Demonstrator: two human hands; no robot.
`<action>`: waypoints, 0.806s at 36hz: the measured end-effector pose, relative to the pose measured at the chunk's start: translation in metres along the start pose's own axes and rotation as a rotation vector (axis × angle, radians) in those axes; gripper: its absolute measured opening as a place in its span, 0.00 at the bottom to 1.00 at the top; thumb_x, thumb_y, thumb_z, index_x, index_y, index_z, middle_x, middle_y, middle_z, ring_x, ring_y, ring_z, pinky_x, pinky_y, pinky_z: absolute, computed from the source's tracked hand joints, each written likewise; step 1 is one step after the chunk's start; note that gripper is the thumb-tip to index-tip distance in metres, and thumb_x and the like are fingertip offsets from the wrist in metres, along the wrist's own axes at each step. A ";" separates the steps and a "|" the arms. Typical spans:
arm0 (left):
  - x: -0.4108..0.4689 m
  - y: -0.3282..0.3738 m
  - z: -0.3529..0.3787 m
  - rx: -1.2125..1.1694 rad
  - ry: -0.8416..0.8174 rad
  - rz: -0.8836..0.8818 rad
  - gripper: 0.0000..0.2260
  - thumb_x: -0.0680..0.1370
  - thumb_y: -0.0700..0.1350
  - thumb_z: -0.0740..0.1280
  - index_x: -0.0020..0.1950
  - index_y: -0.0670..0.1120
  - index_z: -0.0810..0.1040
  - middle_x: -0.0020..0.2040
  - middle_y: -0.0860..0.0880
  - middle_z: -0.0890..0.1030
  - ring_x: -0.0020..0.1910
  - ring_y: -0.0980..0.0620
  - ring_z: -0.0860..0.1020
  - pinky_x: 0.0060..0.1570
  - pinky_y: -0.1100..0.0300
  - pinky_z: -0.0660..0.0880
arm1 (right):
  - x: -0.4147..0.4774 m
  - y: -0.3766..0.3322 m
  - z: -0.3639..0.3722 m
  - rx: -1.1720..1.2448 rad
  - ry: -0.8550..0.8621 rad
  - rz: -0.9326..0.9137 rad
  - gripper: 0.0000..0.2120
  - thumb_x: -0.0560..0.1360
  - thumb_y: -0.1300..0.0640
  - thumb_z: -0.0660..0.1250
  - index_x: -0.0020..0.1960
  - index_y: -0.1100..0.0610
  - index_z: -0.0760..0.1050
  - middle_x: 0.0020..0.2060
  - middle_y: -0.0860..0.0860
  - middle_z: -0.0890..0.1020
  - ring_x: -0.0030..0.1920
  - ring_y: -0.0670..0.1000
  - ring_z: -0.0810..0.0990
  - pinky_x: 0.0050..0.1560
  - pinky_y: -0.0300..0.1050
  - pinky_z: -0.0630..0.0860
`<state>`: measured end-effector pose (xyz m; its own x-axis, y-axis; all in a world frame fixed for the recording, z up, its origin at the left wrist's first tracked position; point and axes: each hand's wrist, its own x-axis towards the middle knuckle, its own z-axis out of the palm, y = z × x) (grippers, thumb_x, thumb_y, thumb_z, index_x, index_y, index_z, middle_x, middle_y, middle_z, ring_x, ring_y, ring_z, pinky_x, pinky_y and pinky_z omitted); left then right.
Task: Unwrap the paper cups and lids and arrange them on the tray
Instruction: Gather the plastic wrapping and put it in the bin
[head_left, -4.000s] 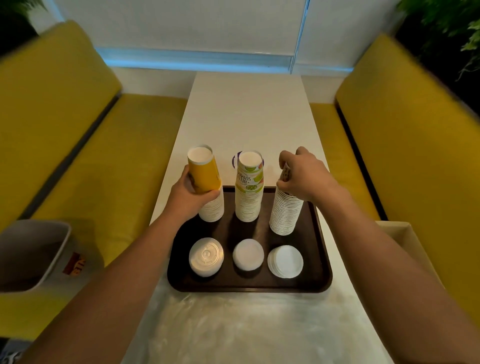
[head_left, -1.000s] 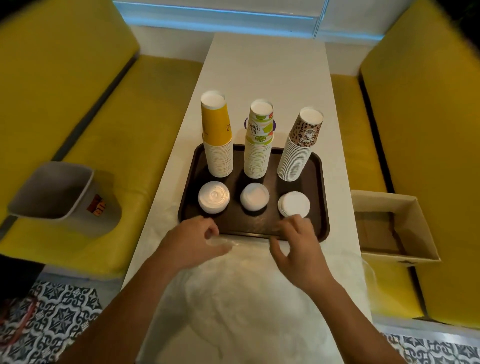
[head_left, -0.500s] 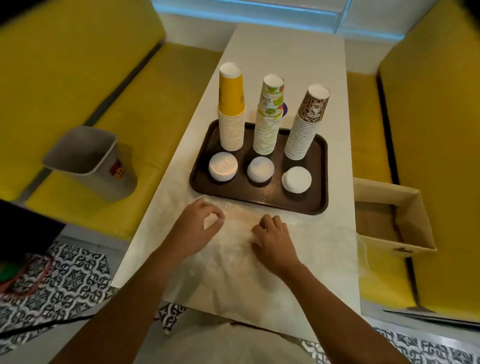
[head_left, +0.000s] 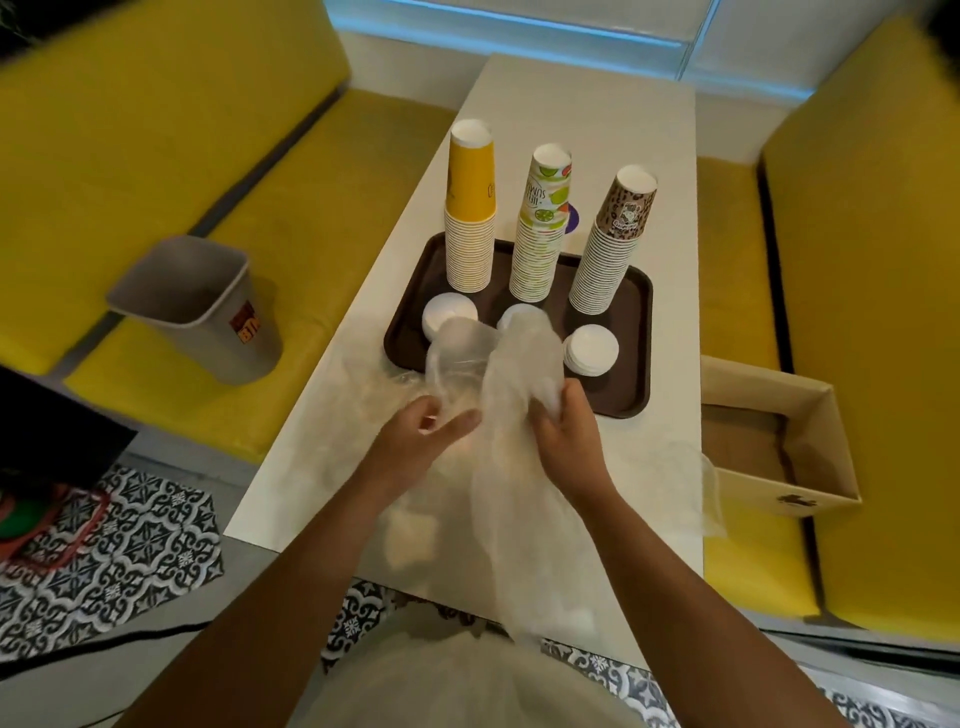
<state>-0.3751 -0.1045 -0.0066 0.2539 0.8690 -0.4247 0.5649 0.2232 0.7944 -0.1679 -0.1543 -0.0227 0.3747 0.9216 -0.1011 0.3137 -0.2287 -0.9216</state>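
Paper cups are seen in the head view, stood upside down in three tall stacks along the far side of the brown tray. A yellow stack is on the left, a green-printed stack in the middle and a leopard-print stack on the right. Nearer on the tray, one low pile of white lids is set in front of each stack. The left lid pile and the middle lid pile are partly hidden behind lifted film, while the right lid pile is fully shown. The tray is placed on a white table.

A bunch of clear plastic wrap is held up just above the tray's near edge and trails down past the table's near end. It is gripped by the right hand, whose fingers are curled round the gathered film. The left hand is laid against the film with its fingers reaching out fairly straight. Whether the film is pinched there cannot be told. More film is spread on the table beneath both hands.

A grey bin is tilted on the yellow bench to the left. An open cardboard box is set on the bench to the right.
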 end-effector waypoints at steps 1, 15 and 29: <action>-0.001 0.008 0.003 -0.081 -0.060 0.005 0.36 0.63 0.75 0.73 0.63 0.54 0.78 0.57 0.53 0.84 0.56 0.51 0.83 0.55 0.57 0.78 | 0.000 -0.005 0.002 0.034 0.008 0.006 0.06 0.82 0.57 0.68 0.56 0.54 0.71 0.47 0.44 0.79 0.45 0.38 0.79 0.44 0.35 0.77; 0.008 0.057 -0.025 -0.474 0.159 -0.029 0.16 0.83 0.49 0.66 0.70 0.60 0.74 0.63 0.52 0.81 0.60 0.49 0.80 0.59 0.47 0.80 | 0.011 -0.044 -0.025 0.244 -0.419 0.137 0.16 0.77 0.60 0.71 0.65 0.57 0.80 0.56 0.60 0.86 0.55 0.59 0.86 0.63 0.68 0.80; -0.004 0.067 -0.022 -0.529 0.138 -0.054 0.30 0.76 0.52 0.77 0.72 0.58 0.65 0.63 0.52 0.76 0.56 0.49 0.79 0.41 0.54 0.83 | 0.019 -0.065 -0.029 -0.068 -0.047 -0.004 0.15 0.84 0.49 0.62 0.68 0.53 0.73 0.58 0.52 0.79 0.61 0.54 0.77 0.58 0.50 0.76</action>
<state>-0.3559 -0.0829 0.0575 0.1098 0.8921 -0.4383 0.0929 0.4298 0.8981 -0.1552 -0.1310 0.0459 0.3326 0.9358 -0.1167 0.3745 -0.2446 -0.8944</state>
